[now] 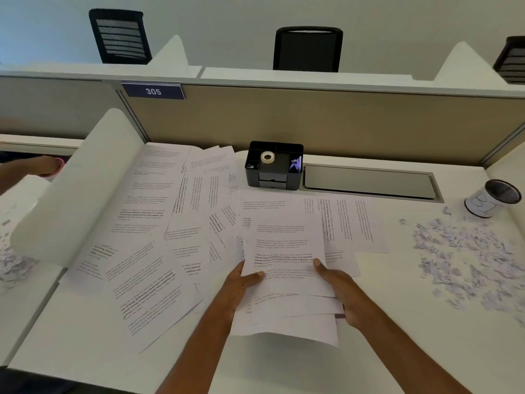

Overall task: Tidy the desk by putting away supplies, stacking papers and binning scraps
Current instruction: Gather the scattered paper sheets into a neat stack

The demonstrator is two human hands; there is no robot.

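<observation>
Midway, papers [284, 245] (left hand [241, 287], right hand [339, 291]).

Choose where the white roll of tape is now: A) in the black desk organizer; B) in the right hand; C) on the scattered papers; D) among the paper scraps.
A: the roll of tape sits in a top compartment of the black organizer, while the left hand and the right hand grip the stack of papers.

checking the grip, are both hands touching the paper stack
Touching. The head view shows the left hand and right hand each with a thumb on top of the paper stack.
</observation>
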